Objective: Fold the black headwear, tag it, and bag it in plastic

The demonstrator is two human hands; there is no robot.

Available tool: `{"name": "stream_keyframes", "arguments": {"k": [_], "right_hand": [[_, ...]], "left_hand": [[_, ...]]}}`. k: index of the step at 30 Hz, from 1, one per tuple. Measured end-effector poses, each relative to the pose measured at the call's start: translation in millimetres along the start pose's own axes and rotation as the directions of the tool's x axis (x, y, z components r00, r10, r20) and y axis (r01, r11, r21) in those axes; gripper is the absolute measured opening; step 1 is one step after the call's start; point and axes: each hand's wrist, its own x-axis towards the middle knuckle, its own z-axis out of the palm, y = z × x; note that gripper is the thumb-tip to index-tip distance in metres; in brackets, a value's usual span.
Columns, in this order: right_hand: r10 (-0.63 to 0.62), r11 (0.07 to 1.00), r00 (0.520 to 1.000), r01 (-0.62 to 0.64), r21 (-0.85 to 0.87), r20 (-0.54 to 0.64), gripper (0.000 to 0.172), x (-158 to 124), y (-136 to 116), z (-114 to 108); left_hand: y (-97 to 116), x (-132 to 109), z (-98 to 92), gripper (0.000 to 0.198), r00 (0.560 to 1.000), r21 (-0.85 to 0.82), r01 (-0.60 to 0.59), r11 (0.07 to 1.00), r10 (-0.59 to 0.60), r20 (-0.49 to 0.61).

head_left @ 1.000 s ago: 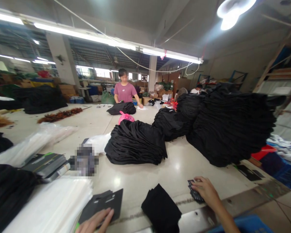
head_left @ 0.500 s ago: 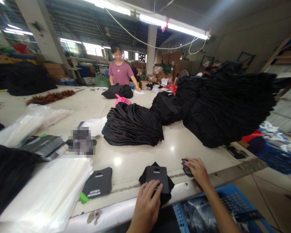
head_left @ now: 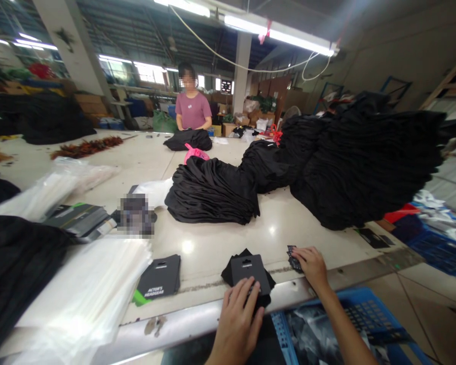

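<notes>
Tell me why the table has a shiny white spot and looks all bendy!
In the head view, the ceiling tube lights reflect as a glare spot on the white worktable. Also in the head view, the wide lens curves the metal front edge, and a pixelated patch hides what lies there.

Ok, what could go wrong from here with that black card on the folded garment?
The stiff black card rests on a folded black garment right by the metal table edge, so both might slide into the blue plastic crate below. The small black tags held in the right hand could also scatter.
</notes>
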Motion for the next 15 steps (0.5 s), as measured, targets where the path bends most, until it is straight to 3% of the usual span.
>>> {"name": "stream_keyframes", "arguments": {"k": [9,15], "right_hand": [[-0.015,1.0,1.0,0.015,-0.016,0.005,0.029,-1.0,-9.2,-4.8],[-0.013,1.0,0.998,0.014,0.012,-0.054,0.032,1.0,-15.7,-12.4]], "left_hand": [[9.1,-4.8,9.2,0.043,1.0,0.035,0.009,0.999,-0.009,-0.005],[8.1,-5.4,8.0,0.043,1.0,0.027,0.006,1.0,-0.006,0.01]]}}
